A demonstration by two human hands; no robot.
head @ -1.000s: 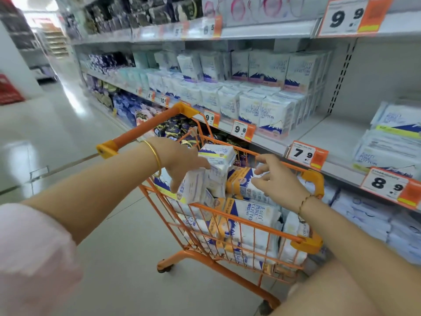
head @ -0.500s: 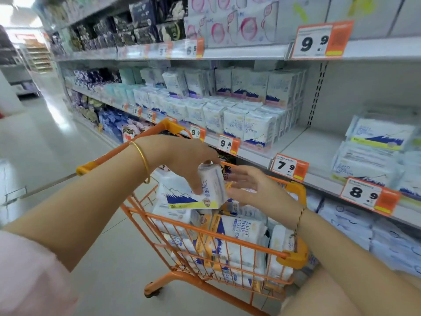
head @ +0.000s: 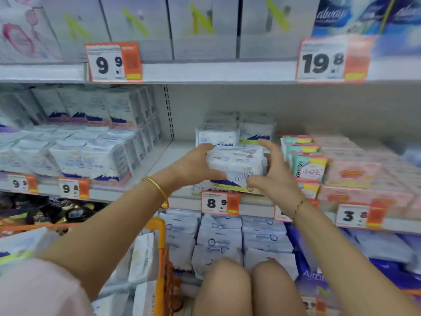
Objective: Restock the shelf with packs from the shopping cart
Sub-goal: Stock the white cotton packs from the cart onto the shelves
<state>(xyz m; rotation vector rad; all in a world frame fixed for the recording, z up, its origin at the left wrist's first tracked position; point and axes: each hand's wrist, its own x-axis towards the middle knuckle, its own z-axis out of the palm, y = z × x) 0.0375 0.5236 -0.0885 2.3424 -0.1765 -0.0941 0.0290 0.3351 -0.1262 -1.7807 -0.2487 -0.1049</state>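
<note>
Now my left hand (head: 193, 166) grips the white pack (head: 237, 161) at its left end, while my right hand (head: 275, 179) spreads loose fingers against its right end, over the shelf (head: 180, 149).

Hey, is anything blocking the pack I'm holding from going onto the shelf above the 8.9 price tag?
Nothing visible does. The pack, gripped by the left hand, is over the shelf edge. Stacked packs stand behind it and green packs to its right.
</note>
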